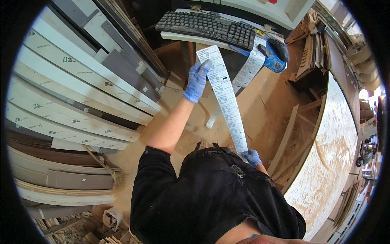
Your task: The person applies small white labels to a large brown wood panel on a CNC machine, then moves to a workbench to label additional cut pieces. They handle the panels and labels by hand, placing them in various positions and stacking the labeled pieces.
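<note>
A long white strip of printed labels (224, 93) stretches between my two gloved hands. My left hand (197, 80), in a blue glove, pinches its upper end, thumb on the face of the strip. Down by my waist, my right hand (252, 157) grips the lower end, also in a blue glove; its fingers are partly hidden. Another strip of labels (247, 70) hangs over the front edge of the small desk (178, 35), to the right of the held one. Part of a further label piece (213, 118) shows behind the held strip, near the floor.
On the desk are a dusty black keyboard (207, 27), a black mouse (278, 49) and a blue packet (274, 64). Long panels (81, 93) lean in rows on the left, near a broom (118, 179). A dusty white board (325, 154) stands at right. Wood scraps (69, 225) lie lower left.
</note>
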{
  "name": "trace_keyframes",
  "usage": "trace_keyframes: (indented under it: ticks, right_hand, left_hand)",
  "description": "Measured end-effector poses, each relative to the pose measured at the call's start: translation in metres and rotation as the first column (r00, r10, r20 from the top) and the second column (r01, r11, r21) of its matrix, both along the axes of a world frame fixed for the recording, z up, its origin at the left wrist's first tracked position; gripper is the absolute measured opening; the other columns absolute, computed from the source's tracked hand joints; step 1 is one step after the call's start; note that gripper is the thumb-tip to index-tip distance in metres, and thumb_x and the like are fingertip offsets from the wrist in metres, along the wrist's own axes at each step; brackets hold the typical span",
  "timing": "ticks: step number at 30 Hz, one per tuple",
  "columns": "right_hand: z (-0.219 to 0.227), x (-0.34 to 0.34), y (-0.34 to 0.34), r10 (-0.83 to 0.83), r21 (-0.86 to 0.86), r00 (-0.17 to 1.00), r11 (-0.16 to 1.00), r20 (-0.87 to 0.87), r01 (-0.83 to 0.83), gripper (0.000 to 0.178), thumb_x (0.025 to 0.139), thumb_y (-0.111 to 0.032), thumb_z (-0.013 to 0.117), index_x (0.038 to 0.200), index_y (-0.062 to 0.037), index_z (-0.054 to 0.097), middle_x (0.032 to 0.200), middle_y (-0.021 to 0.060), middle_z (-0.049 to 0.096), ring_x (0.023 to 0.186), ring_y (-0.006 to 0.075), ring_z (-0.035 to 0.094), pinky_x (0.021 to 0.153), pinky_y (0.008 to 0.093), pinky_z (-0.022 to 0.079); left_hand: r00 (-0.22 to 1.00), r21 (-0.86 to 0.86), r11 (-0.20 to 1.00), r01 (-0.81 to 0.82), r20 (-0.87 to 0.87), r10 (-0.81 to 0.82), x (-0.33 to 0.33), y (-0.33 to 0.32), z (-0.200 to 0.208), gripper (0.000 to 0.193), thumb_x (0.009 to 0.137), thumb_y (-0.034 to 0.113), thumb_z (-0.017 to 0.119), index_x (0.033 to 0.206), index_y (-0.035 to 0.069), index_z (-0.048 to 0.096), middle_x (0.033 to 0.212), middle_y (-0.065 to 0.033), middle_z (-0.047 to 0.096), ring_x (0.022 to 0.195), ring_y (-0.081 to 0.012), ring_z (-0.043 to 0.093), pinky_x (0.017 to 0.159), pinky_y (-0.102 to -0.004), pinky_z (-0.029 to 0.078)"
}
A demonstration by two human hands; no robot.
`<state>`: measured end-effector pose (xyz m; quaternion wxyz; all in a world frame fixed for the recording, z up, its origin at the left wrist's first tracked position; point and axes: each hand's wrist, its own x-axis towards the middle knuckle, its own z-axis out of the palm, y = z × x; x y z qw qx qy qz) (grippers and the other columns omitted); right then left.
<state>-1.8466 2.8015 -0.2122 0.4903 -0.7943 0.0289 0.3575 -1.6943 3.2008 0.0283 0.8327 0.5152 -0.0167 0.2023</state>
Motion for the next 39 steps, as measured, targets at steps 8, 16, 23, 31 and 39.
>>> trace_keyframes:
  ticks: [8, 16, 23, 31, 39]
  right_hand:
    - [0.058, 0.055, 0.036, 0.084, 0.23, 0.993, 0.968, 0.079, -0.1, 0.041, 0.084, -0.026, 0.062, 0.114, 0.0027, 0.056, 0.102, 0.0104, 0.064, 0.093, 0.0185, 0.059, 0.086, 0.0308, 0.045]
    - [0.205, 0.15, 0.142, -0.187, 0.591, 0.894, 0.8, 0.406, -0.101, 0.046, 0.088, -0.034, 0.054, 0.12, -0.0009, 0.053, 0.111, 0.0065, 0.057, 0.103, 0.0146, 0.051, 0.09, 0.029, 0.039]
    - [0.23, 0.152, 0.173, -0.212, 0.588, 0.895, 0.807, 0.392, -0.066, 0.032, 0.087, -0.026, 0.057, 0.109, -0.0025, 0.06, 0.096, 0.0018, 0.061, 0.085, 0.0109, 0.052, 0.078, 0.0271, 0.042]
    - [0.229, 0.149, 0.176, -0.261, 0.58, 0.891, 0.815, 0.373, -0.004, 0.024, 0.086, -0.021, 0.06, 0.1, -0.0025, 0.063, 0.09, 0.0007, 0.062, 0.081, 0.0097, 0.052, 0.076, 0.0259, 0.042]
    - [0.232, 0.146, 0.179, -0.342, 0.633, 0.881, 0.772, 0.328, 0.064, 0.024, 0.086, -0.022, 0.06, 0.098, -0.0011, 0.064, 0.089, 0.0011, 0.062, 0.083, 0.0096, 0.052, 0.078, 0.0254, 0.042]
  left_hand:
    - [0.985, -0.013, 0.988, 0.152, -0.077, -0.152, 0.009, -0.009, 0.017, 0.026, 0.088, 0.022, 0.06, 0.109, 0.007, 0.059, 0.096, -0.0001, 0.061, 0.085, -0.0087, 0.058, 0.075, -0.0247, 0.049]
    - [0.961, -0.004, 0.965, 0.261, -0.099, -0.26, 0.021, -0.028, 0.022, 0.026, 0.088, 0.022, 0.059, 0.109, 0.006, 0.058, 0.099, -0.0013, 0.061, 0.089, -0.01, 0.058, 0.075, -0.0259, 0.05]
    - [0.953, -0.038, 0.967, 0.253, -0.164, -0.256, 0.023, -0.027, 0.03, 0.024, 0.088, 0.021, 0.059, 0.107, 0.007, 0.058, 0.097, -0.0019, 0.062, 0.086, -0.0108, 0.06, 0.072, -0.0255, 0.052]
    - [0.957, -0.028, 0.972, 0.234, -0.168, -0.235, 0.023, -0.03, 0.023, 0.023, 0.087, 0.022, 0.06, 0.104, 0.006, 0.059, 0.094, -0.0021, 0.062, 0.083, -0.0106, 0.061, 0.071, -0.0253, 0.051]
    - [0.948, -0.02, 0.967, 0.254, -0.193, -0.253, 0.015, -0.047, 0.017, 0.021, 0.088, 0.02, 0.059, 0.104, 0.007, 0.06, 0.094, -0.0017, 0.063, 0.083, -0.0097, 0.06, 0.071, -0.0247, 0.051]
